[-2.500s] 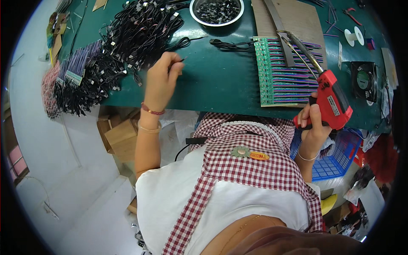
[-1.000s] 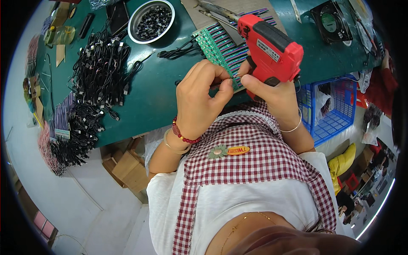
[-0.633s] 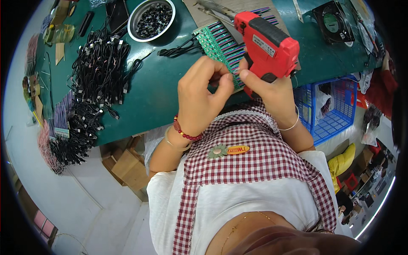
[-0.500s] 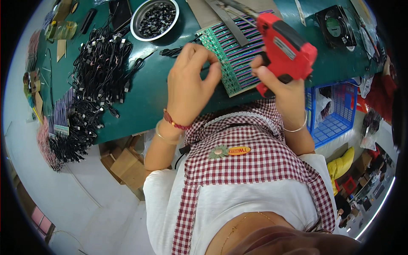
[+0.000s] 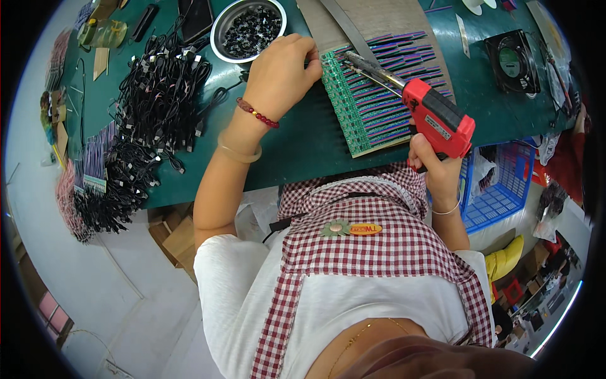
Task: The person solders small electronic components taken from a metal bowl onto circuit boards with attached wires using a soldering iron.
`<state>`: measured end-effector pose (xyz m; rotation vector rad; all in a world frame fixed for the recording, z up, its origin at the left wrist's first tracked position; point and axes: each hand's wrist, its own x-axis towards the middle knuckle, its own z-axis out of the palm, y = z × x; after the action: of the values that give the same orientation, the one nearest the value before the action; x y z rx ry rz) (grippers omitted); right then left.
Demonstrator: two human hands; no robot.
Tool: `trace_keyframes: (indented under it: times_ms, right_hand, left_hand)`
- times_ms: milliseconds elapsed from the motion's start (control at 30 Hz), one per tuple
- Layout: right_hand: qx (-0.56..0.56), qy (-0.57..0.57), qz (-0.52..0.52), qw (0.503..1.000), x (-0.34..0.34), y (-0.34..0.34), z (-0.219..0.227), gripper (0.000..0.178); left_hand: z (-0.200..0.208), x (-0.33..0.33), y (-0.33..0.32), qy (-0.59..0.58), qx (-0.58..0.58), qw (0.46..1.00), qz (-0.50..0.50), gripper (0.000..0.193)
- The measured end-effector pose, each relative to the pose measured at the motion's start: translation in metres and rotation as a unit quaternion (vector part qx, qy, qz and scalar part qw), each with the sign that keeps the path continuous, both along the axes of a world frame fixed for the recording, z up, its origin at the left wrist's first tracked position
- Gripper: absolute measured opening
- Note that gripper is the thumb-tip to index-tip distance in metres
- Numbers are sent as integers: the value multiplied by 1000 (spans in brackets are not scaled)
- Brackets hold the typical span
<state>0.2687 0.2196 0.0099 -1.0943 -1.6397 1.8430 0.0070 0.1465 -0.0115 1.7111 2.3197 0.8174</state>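
My right hand (image 5: pixel 435 165) grips a red and black soldering gun (image 5: pixel 437 120), its metal tip pointing up and left over a panel of small green circuit boards (image 5: pixel 346 104). Rows of purple and black wires (image 5: pixel 394 85) run rightward from that panel. My left hand (image 5: pixel 278 76) is pinched closed at the panel's upper left edge. What its fingertips hold is hidden by the hand. A black cable (image 5: pixel 218 96) runs up from the left and passes behind this hand. Across the wires' far end lies a flat metal strip (image 5: pixel 350 28), on brown cardboard (image 5: pixel 404 16).
A steel bowl (image 5: pixel 216 39) of small black parts stands beyond my left hand. Heaped black USB cables (image 5: pixel 158 95) cover the table's left side. At the right sit a black fan (image 5: pixel 510 60) and, below table level, a blue plastic basket (image 5: pixel 495 189).
My left hand has moved up to the panel's upper left edge. The soldering gun has come lower, with its tip now over the boards' wire side. The whole view has shifted slightly.
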Motion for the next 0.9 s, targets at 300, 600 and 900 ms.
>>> trace_keyframes:
  times_ms: [300, 600, 900]
  right_hand:
    - [65, -12, 3, 998, -3, 1, -7, 20]
    - [109, -7, 17, 994, -3, 0, -10, 11]
    - [76, -47, -21, 996, 0, -4, -2, 20]
  left_hand:
    - [5, -7, 7, -14, -41, 999, -16, 11]
    - [6, -9, 9, -13, -49, 998, -25, 10]
    - [5, -9, 9, -12, -46, 999, -19, 11]
